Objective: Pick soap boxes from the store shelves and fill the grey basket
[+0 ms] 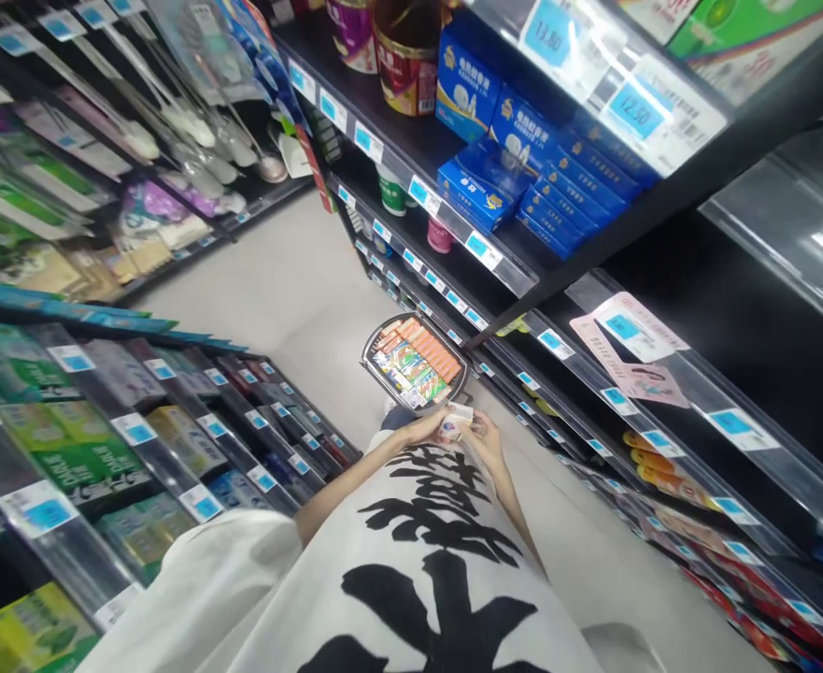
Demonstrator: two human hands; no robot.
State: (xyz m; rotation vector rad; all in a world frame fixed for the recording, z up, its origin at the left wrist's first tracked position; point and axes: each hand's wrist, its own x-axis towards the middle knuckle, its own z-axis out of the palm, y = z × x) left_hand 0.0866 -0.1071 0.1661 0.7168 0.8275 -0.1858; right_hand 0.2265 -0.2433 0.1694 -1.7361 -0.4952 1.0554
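Note:
Both my hands meet in front of my waist around a small whitish box (459, 417), too small here to read. My left hand (431, 426) has its fingers closed on the box's left side. On the right side, my right hand (484, 436) grips the same box, its fingers partly hidden. Just beyond them, low down, is a dark-rimmed shopping basket (376, 381) filled with orange, green and white packages (421, 360).
Shelves of green and yellow cartons (67, 449) line my left. To the right, a dark shelf unit holds blue boxes (477, 182), red tubs (407, 61) and price tags. Hanging utensils (145, 93) fill the far left rack. Grey floor (271, 271) runs between.

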